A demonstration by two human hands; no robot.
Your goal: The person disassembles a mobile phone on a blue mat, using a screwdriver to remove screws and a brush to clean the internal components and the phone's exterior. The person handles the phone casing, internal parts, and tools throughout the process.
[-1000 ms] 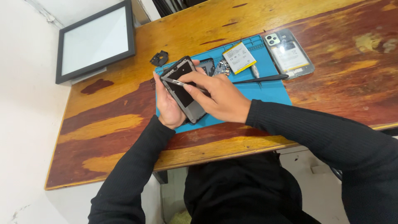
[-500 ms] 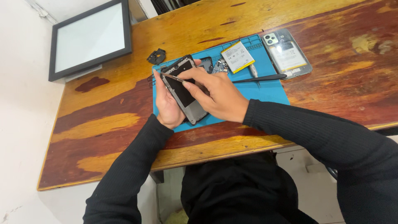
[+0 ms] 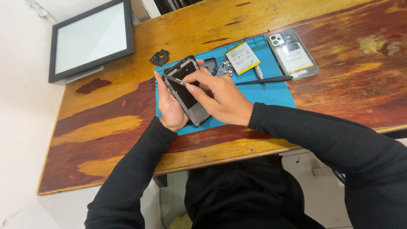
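- Two hands are meeting over the near left part of a blue work mat (image 3: 271,95) lying on a wooden table (image 3: 339,106).
- Left hand (image 3: 169,106) is cradling an opened phone (image 3: 186,91) from below, its fingers wrapping the phone's left edge and thumb showing at the top.
- Right hand (image 3: 220,95) is pinching thin metal tweezers (image 3: 176,79), the tip touching the phone's upper left corner.
- Phone is tilting above the mat's left edge, near the table's front edge.
- Yellow-labelled battery (image 3: 242,57) is lying at the mat's far edge, with small loose parts (image 3: 222,68) just beside it.
- Black slim tool (image 3: 265,79) is lying across the mat's middle.
- Clear phone back cover (image 3: 292,53) is sitting just beyond the mat's right far corner.
- Small black part (image 3: 160,56) is resting off the mat's far left corner.
- Framed flat screen (image 3: 91,38) is sitting at the table's far left corner.
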